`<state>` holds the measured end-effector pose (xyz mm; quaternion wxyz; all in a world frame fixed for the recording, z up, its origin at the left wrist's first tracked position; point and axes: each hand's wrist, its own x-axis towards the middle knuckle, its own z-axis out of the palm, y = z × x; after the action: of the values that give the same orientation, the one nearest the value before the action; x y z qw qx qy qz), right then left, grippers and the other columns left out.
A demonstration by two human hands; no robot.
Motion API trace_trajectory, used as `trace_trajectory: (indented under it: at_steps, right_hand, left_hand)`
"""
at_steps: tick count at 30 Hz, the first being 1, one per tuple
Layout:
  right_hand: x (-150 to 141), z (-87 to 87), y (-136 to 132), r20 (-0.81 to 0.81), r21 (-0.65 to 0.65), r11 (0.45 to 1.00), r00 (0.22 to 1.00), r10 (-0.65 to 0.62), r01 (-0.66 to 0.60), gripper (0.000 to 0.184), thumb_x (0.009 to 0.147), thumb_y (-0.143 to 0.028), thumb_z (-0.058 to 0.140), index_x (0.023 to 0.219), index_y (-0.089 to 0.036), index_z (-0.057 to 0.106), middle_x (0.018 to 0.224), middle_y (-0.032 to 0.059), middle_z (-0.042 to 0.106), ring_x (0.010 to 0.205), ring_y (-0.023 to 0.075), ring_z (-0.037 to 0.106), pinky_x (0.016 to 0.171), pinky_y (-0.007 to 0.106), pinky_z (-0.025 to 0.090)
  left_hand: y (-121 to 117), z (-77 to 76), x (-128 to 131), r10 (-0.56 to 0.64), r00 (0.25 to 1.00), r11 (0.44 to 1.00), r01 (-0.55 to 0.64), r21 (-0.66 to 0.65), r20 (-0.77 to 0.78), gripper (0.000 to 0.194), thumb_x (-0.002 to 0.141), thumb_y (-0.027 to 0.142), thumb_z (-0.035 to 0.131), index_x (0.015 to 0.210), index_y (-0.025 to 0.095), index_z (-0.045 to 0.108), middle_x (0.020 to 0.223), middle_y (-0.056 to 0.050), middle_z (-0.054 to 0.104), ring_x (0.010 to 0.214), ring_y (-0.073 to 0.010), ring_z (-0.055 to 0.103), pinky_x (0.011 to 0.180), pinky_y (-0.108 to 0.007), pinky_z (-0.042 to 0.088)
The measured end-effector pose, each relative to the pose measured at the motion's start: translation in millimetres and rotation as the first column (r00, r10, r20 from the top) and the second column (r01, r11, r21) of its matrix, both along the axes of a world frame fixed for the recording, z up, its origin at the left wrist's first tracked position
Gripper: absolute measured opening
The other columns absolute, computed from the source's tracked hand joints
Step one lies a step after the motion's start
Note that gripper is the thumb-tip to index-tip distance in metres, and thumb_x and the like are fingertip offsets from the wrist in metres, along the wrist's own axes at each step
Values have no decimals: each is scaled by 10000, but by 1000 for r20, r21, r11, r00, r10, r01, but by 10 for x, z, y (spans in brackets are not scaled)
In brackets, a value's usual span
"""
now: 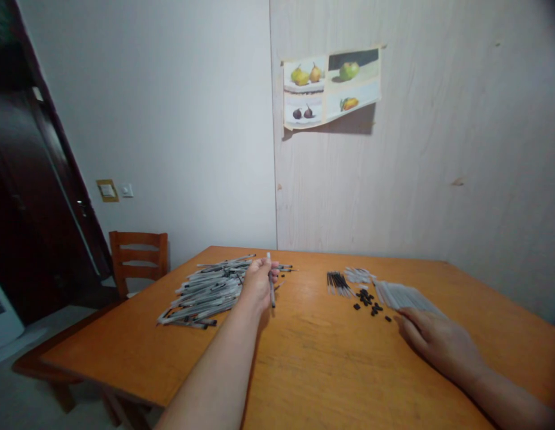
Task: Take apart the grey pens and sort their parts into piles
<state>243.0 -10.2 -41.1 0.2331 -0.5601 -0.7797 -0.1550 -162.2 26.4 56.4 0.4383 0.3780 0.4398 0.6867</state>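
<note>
My left hand [258,282] is stretched out over the orange wooden table [313,358] and closed around a single pen [270,280], held nearly upright. It hovers at the right edge of a large heap of clear pens with black ends [209,291]. My right hand [432,339] lies flat on the table with the fingers extended, holding nothing. Its fingertips are just short of a row of clear pen barrels [402,295] and several small black caps [369,303].
A bundle of thin black refills [337,283] and a small clear pile [358,275] lie mid-table. A wooden chair [138,260] stands at the far left corner. A fruit picture [331,86] hangs on the wall, and a dark door [30,197] is at left.
</note>
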Motion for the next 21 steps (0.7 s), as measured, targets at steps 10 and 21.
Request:
trace_trajectory:
  at_steps: [10, 21]
  right_hand:
    - [-41, 40, -4, -57, 1, 999, 998, 39, -39, 328, 930, -353, 453, 1045, -247, 741, 946, 76, 768, 860, 252, 717, 768, 396, 563]
    - [-91, 72, -24, -173, -2, 1000, 985, 31, -31, 314, 928, -328, 452, 1060, -247, 725, 973, 74, 764, 884, 260, 715, 778, 392, 558]
  left_hand:
    - [12, -101, 889, -304, 796, 928, 372, -27, 524, 50, 892, 165, 590, 872, 120, 600, 783, -62, 652, 538, -62, 531, 448, -153, 379]
    - [-93, -293, 1259, -468, 748, 821, 565, -81, 471, 136, 880, 201, 602, 989, 123, 616, 723, -7, 564, 477, -40, 440, 398, -133, 277]
